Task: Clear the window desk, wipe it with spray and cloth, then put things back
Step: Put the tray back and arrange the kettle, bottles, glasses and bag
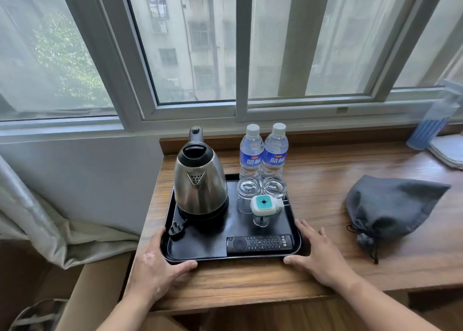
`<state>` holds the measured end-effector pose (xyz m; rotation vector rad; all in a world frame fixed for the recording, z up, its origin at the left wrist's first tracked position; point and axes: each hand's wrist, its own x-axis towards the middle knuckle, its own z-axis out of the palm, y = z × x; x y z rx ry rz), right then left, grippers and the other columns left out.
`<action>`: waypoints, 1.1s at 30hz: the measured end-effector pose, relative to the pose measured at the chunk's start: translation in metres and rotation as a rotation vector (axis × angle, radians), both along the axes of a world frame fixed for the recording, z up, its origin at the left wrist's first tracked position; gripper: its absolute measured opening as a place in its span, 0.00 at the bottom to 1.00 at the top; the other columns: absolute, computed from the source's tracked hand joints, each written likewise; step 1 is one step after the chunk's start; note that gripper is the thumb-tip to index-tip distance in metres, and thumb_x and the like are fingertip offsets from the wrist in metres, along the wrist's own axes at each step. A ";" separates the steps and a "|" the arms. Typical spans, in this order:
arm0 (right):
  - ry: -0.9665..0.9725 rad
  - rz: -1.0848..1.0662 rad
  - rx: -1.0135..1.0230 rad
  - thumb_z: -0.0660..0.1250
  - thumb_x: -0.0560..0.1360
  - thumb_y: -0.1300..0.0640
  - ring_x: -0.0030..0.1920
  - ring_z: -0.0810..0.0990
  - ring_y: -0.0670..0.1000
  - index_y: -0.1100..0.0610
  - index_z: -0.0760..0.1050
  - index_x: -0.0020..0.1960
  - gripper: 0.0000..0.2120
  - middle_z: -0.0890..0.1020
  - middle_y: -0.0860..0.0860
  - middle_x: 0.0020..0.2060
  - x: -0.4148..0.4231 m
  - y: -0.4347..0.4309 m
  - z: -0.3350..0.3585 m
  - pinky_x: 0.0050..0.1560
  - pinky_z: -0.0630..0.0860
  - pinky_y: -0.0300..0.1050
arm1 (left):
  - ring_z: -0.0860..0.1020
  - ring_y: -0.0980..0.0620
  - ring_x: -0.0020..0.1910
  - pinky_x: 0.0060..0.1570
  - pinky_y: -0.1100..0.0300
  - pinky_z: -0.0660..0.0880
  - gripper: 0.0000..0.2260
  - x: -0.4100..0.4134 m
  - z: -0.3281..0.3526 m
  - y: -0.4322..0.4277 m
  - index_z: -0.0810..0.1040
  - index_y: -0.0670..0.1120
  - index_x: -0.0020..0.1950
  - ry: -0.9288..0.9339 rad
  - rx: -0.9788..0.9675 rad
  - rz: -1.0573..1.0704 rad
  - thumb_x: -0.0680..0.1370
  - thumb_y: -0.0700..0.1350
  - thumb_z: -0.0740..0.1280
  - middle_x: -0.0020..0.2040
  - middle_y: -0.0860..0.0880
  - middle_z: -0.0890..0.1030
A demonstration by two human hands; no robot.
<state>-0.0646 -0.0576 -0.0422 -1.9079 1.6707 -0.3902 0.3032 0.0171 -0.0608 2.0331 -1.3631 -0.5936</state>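
A black tray (200,252) sits at the left end of the wooden window desk (323,188). It carries a steel kettle (200,183), two water bottles (263,153), two upturned glasses (260,188), a white and teal plug-in device (264,205) and a black remote (259,243). My left hand (157,260) rests against the tray's front left corner, thumb along its front edge. My right hand (318,250) touches the front right corner with straight fingers. A spray bottle (433,120) and a folded white cloth (448,150) stand at the far right.
A grey drawstring bag (385,208) lies on the desk right of the tray. The window frame (240,110) runs behind the desk. A curtain (37,220) hangs at the left, over a cardboard box (87,293) below the desk's left end.
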 end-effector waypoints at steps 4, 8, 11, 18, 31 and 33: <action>-0.026 0.001 -0.010 0.79 0.67 0.41 0.79 0.50 0.50 0.48 0.54 0.82 0.52 0.58 0.47 0.80 0.013 -0.014 -0.001 0.80 0.44 0.50 | 0.77 0.45 0.69 0.70 0.52 0.72 0.56 0.017 -0.001 -0.013 0.68 0.49 0.78 -0.008 0.003 0.002 0.54 0.63 0.85 0.71 0.48 0.79; -0.018 0.003 -0.011 0.79 0.68 0.42 0.80 0.52 0.52 0.49 0.53 0.82 0.52 0.59 0.47 0.79 0.027 -0.029 -0.003 0.79 0.44 0.49 | 0.78 0.47 0.66 0.69 0.52 0.73 0.56 0.034 -0.001 -0.027 0.69 0.51 0.77 -0.003 0.000 -0.007 0.53 0.64 0.85 0.68 0.48 0.81; -0.008 -0.013 0.025 0.79 0.66 0.38 0.80 0.52 0.60 0.44 0.54 0.81 0.52 0.59 0.46 0.80 0.034 -0.040 -0.008 0.80 0.47 0.53 | 0.78 0.47 0.68 0.70 0.52 0.73 0.57 0.043 -0.001 -0.037 0.69 0.49 0.78 0.001 -0.006 -0.007 0.53 0.62 0.86 0.69 0.47 0.80; -0.009 0.004 -0.001 0.78 0.68 0.40 0.81 0.50 0.56 0.46 0.53 0.82 0.51 0.58 0.47 0.80 0.053 -0.065 -0.011 0.79 0.42 0.51 | 0.77 0.48 0.69 0.71 0.52 0.72 0.58 0.063 -0.003 -0.059 0.68 0.49 0.79 0.001 -0.012 -0.015 0.53 0.63 0.85 0.71 0.48 0.79; -0.019 0.067 -0.042 0.77 0.66 0.36 0.78 0.47 0.39 0.44 0.52 0.82 0.53 0.58 0.47 0.80 0.064 -0.103 -0.029 0.80 0.36 0.54 | 0.76 0.48 0.70 0.72 0.51 0.71 0.57 0.079 -0.007 -0.088 0.69 0.47 0.78 0.013 -0.031 -0.001 0.52 0.62 0.86 0.71 0.49 0.78; -0.003 0.069 -0.044 0.77 0.66 0.35 0.79 0.47 0.40 0.43 0.51 0.82 0.53 0.58 0.47 0.80 0.065 -0.107 -0.029 0.79 0.36 0.54 | 0.76 0.49 0.70 0.72 0.51 0.72 0.57 0.081 -0.008 -0.091 0.70 0.48 0.77 0.024 -0.035 0.003 0.52 0.62 0.86 0.70 0.49 0.79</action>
